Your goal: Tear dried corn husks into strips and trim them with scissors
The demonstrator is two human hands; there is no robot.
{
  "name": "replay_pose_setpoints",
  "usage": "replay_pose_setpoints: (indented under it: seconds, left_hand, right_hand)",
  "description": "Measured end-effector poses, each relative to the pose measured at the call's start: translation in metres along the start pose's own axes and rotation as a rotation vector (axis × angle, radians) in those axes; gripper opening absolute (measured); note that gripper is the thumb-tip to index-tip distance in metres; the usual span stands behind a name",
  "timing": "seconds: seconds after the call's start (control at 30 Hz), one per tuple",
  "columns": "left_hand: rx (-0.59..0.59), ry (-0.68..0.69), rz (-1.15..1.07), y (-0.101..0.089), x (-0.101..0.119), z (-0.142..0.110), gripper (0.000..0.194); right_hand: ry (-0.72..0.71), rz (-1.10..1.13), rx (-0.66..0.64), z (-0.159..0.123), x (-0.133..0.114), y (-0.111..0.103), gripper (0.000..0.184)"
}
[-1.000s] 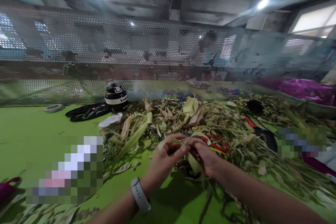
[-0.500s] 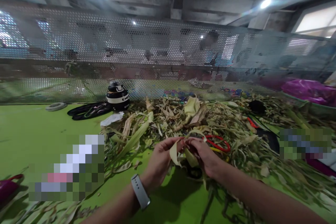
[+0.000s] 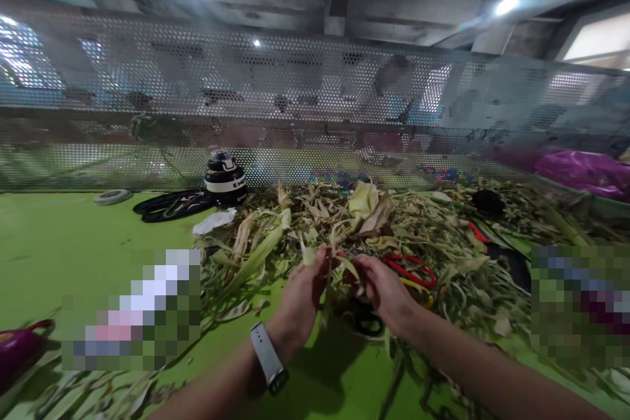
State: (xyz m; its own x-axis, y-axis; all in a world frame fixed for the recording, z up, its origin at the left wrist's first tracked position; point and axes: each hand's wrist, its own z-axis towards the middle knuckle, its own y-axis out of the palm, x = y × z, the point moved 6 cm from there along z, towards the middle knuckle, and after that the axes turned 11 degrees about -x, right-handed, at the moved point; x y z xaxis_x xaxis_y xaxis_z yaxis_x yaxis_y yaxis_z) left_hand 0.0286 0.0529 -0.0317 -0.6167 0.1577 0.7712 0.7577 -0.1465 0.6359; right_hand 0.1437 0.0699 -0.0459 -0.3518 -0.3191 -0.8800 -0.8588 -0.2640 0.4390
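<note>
Above the front of the green table, my left hand (image 3: 301, 298) is closed, its fingertips pinching pale corn husk strips (image 3: 339, 267). Thin husk ends stick up over its fingers and hang below them. My right hand (image 3: 391, 295) faces it a short way off, fingers curled at the other side of the strips and pressed on a husk end that is mostly hidden. Just beyond the right hand lie a red handle loop (image 3: 412, 270) and a yellow one (image 3: 418, 285), half buried in dried husks. A black ring-shaped thing (image 3: 368, 323) rests under the hands.
A heap of dried corn husks (image 3: 364, 210) covers the table's middle and right. Behind stand a black jug (image 3: 225, 180) and a perforated metal screen (image 3: 295, 98). Left are a black pouch (image 3: 170, 205) and a tape roll (image 3: 113, 197); far right, a purple plastic bag (image 3: 583, 174).
My hands have moved a little apart. The broad husk piece between them now shows as narrower strips, some standing up at the left fingers. The view has shifted slightly.
</note>
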Motion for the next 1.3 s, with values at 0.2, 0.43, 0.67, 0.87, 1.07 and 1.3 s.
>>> replay_pose_setpoints:
  seconds: [0.2, 0.43, 0.67, 0.87, 1.07, 1.3]
  left_hand:
    - [0.078, 0.034, -0.049, -0.006, 0.0, 0.001, 0.023]
    - [0.101, 0.15, -0.011, -0.011, 0.006, 0.002, 0.027]
    - [0.198, 0.178, 0.108, -0.024, 0.02, 0.005, 0.032]
    - [0.144, 0.119, 0.078, -0.015, 0.019, 0.002, 0.034]
    - [0.101, 0.113, 0.208, -0.011, 0.019, 0.002, 0.031]
    - [-0.105, -0.024, 0.184, 0.002, 0.012, 0.001, 0.026]
  right_hand:
    - [-0.025, 0.053, -0.024, -0.004, -0.002, 0.005, 0.026]
    - [0.046, -0.257, -0.224, -0.009, 0.006, 0.02, 0.029]
    - [-0.066, -0.609, -0.206, -0.005, -0.002, 0.014, 0.035]
    - [-0.459, -1.19, -0.222, -0.021, -0.021, 0.029, 0.026]
    - [-0.764, -1.603, -0.144, -0.035, -0.033, 0.041, 0.022]
    - [-0.697, -1.253, -0.05, -0.026, -0.065, 0.024, 0.013]
